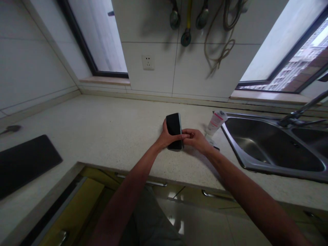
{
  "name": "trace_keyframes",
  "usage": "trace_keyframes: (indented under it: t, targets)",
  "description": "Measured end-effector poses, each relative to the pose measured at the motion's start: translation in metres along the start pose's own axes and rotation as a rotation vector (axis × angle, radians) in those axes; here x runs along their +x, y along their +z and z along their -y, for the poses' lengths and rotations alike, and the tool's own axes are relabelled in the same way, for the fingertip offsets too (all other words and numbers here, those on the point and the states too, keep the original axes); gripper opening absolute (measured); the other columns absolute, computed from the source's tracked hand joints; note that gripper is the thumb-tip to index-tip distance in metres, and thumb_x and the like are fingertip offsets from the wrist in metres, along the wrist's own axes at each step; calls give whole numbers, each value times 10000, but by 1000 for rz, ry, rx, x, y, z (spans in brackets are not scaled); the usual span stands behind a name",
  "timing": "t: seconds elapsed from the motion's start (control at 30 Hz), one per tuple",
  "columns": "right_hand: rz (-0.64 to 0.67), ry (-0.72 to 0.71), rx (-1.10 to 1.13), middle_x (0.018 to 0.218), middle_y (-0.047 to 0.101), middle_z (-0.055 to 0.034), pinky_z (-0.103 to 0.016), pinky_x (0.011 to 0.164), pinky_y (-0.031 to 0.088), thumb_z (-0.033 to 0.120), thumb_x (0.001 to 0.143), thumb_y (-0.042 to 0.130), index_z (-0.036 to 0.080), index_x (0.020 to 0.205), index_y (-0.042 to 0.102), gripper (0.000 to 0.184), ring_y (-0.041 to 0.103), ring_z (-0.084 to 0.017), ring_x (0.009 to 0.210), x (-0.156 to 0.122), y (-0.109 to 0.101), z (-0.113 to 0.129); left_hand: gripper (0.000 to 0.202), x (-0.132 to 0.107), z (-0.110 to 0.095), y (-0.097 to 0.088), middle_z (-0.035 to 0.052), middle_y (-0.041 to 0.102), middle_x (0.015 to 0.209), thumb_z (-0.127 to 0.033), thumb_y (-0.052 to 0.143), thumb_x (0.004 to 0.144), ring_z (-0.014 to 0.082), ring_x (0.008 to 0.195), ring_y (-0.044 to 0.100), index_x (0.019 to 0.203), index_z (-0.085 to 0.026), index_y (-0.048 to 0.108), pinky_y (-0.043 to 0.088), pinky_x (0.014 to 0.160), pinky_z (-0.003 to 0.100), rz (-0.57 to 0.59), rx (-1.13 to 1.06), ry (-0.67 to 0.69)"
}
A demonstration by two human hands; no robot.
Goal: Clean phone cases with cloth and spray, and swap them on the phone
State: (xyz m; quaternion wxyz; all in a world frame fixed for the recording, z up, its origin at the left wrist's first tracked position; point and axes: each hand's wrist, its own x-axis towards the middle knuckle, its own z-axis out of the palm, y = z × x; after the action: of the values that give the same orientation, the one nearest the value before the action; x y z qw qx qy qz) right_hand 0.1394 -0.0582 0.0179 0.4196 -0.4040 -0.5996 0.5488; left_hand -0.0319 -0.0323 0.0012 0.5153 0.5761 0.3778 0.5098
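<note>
A black phone (174,127) with a pale, light-catching right edge is held tilted just above the counter. My left hand (165,136) is closed around its left side, the thumb lying across the lower part of the black face. At the right edge my right hand (194,139) has its fingers pinched together against the phone, close to the left thumb tip. Whether those fingers also hold something small, I cannot make out. To the right of my right hand stands a white tube with pink print (216,122). A small dark item (216,148) is partly hidden by my right wrist.
A steel double sink (238,155) with a faucet (292,118) is set in at the right. On the left lies a flat black panel (28,160) on the pale counter (115,126). A wall socket (148,63), capped pipes and a looped hose (222,54) are behind.
</note>
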Motion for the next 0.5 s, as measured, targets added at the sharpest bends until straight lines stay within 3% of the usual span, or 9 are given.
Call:
trace_keyframes:
  t: [0.23, 0.5]
  targets:
    - [-43, 24, 43, 680, 688, 16, -237, 552, 467, 239, 615, 776, 178, 837, 685, 247, 576, -107, 567, 0, 7, 1, 1173, 4, 2, -5, 153, 484, 1422, -358, 924, 518, 286, 1288, 485, 1497, -228, 293, 429, 1062, 422, 74, -90, -3]
    - [-120, -30, -65, 698, 719, 9, -231, 589, 510, 221, 604, 674, 159, 887, 708, 292, 635, -122, 592, 6, 12, 0, 1139, 5, -2, 0, 121, 515, 1315, -298, 885, 500, 276, 1191, 520, 1447, -224, 256, 428, 1038, 454, -5, -89, -34]
